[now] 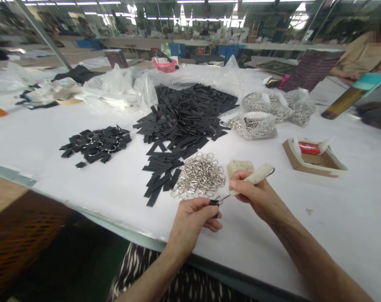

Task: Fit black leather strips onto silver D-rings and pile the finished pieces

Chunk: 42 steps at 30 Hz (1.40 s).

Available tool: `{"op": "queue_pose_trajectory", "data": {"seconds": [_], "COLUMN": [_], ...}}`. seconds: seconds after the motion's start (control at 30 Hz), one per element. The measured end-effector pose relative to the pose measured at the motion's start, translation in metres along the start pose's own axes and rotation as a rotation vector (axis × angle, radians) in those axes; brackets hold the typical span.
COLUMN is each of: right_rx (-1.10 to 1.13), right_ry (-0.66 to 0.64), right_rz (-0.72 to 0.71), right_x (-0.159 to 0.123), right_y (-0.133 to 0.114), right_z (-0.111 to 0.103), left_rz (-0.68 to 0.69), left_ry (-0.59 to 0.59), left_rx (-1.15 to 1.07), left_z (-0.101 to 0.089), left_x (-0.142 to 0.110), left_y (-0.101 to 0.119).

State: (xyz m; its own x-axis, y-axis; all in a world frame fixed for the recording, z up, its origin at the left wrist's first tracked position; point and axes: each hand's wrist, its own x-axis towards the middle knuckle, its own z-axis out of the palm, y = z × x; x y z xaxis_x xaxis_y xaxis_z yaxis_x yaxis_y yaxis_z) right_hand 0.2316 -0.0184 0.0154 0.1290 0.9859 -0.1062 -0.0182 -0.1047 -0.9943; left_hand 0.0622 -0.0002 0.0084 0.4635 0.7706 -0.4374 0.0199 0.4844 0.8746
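My left hand point(197, 214) pinches a short black strip point(214, 202) near the table's front edge. A metal ring point(220, 200) sits at the strip's right end. My right hand point(251, 191) grips a thin-tipped tool with a pale, wrapped handle point(258, 174), and its tip points at the ring. Whether the tip touches the ring or the strip I cannot tell. Just beyond my hands lies a pile of loose metal rings point(203, 174). Flat black strips point(160, 172) lie left of it. A pale block point(240, 167) stands behind my right hand.
A large heap of black strips point(190, 111) covers the middle. Strips with rings point(96, 144) are piled at left. Clear bags of metal rings point(251, 128) and an open cardboard box point(316, 166) stand at right, near a bottle point(346, 100). Another person point(365, 56) is at far right.
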Motion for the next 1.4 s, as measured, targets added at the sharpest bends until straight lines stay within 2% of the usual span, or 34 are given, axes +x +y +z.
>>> {"op": "queue_pose_trajectory", "data": {"seconds": [0.17,0.27,0.47,0.73,0.9,1.1,1.17,1.23,1.33,1.4], "right_rx": [0.2,0.242,0.254,0.203,0.038,-0.365,-0.467,-0.529,-0.522,-0.499], "right_ry": [0.147,0.195,0.159,0.136,0.191,0.257,0.264,0.234,0.184,0.237], "right_rz": [-0.101,-0.135,-0.102,-0.13,-0.196,-0.221,-0.25,-0.225,-0.209,-0.276], "right_x": [-0.001,0.0,0.001,0.002,0.001,-0.001,0.001,0.004,0.009,0.013], "right_y": [-0.015,-0.019,-0.012,-0.007,-0.002,0.007,0.017,0.029,0.046,0.054], "right_z": [-0.021,-0.029,-0.02,-0.008,-0.007,-0.012,-0.016,-0.019,-0.024,-0.029], "left_rz": [-0.045,-0.043,0.008,0.057,0.073,0.082,0.1,0.137,0.19,0.223], "left_ry": [0.007,-0.007,-0.005,0.026,0.055,0.128,0.144,0.209,0.383,0.49], "left_rx": [-0.024,-0.034,-0.088,-0.147,-0.16,-0.203,-0.236,-0.246,-0.241,-0.243], "left_z": [-0.005,-0.01,-0.016,-0.021,-0.025,-0.031,-0.041,-0.058,-0.095,-0.125], "left_x": [0.0,-0.001,-0.002,-0.004,-0.002,-0.002,0.0,0.003,0.01,0.019], "left_y": [-0.007,-0.012,-0.015,-0.019,-0.02,-0.013,-0.008,-0.002,0.013,0.028]}}
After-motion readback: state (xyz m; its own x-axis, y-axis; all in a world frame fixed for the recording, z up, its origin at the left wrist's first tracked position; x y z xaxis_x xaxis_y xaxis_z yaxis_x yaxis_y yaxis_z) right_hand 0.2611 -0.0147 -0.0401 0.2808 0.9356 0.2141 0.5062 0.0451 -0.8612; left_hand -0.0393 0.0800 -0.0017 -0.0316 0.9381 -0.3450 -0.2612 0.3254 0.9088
